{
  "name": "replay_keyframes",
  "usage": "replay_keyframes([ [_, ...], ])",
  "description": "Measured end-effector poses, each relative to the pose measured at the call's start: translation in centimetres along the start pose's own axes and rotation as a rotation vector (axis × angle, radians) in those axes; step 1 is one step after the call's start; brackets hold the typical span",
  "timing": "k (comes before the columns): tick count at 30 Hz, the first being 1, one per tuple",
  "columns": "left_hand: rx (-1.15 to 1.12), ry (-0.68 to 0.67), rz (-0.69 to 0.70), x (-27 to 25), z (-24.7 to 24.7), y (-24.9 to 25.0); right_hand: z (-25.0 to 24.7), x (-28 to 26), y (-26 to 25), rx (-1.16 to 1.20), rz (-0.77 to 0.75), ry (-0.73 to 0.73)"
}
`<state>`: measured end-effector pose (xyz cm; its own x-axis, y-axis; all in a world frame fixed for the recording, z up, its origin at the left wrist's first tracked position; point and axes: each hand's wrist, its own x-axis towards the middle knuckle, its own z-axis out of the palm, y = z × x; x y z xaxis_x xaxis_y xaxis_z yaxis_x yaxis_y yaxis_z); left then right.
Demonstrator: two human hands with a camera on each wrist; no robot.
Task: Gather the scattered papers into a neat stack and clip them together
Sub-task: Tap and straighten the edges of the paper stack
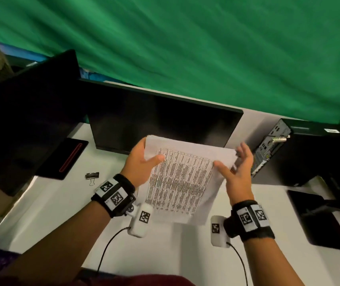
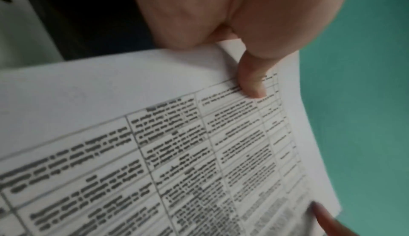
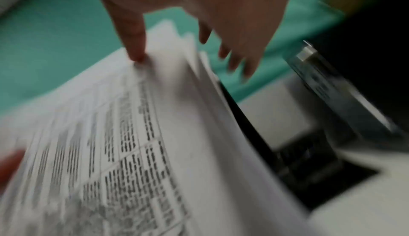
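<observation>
Green cloth (image 1: 206, 48) hangs behind the white table (image 1: 61, 203) I am working over. At the far left a dark monitor (image 1: 26, 112) leans, with a black pad (image 1: 63, 159) marked by a red line lying beside its foot. Just right of that pad a black binder clip (image 1: 92, 176) lies on the table, well apart from my hands. Next comes my left hand (image 1: 142, 162), gripping the papers (image 1: 181, 178): in the left wrist view the thumb (image 2: 252, 82) presses on the printed top sheet near its edge, and the fingers are hidden behind the stack. I hold the papers lifted above the table, tilted, in front of a second black monitor (image 1: 160, 120); the printed table on the top sheet faces me. My right hand (image 1: 237, 168) is at the stack's right edge with its fingers (image 3: 239, 61) straight and spread; its thumb touches the top sheet, and the view is blurred. Farther right a computer tower (image 1: 284, 149) lies on the table, with a black mat (image 1: 317, 219) near it
</observation>
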<state>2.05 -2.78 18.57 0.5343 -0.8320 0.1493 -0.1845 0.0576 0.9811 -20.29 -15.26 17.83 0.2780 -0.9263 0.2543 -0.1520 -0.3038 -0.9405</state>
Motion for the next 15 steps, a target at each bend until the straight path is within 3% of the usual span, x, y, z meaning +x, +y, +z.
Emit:
replay_keyframes([
  [1, -0.042, -0.004, -0.022, -0.2, -0.1, -0.3, 0.1, -0.3, 1.0, 0.174, 0.146, -0.113],
  [3, -0.059, 0.01, -0.053, -0.5, 0.0, -1.0, 0.8, -0.9, 2.4, 0.238, 0.258, -0.251],
  [6, -0.041, 0.063, -0.076, -1.2, 0.7, -1.9, 2.0, -1.7, 2.7, 0.15, 0.234, -0.143],
  [10, 0.001, 0.126, -0.112, -2.2, 0.8, -3.5, 2.3, -2.8, 3.8, 0.197, 0.22, -0.003],
  [15, 0.092, 0.14, -0.19, -3.4, 0.1, -6.1, 2.6, -4.9, 6.4, 0.173, 0.264, -0.006],
])
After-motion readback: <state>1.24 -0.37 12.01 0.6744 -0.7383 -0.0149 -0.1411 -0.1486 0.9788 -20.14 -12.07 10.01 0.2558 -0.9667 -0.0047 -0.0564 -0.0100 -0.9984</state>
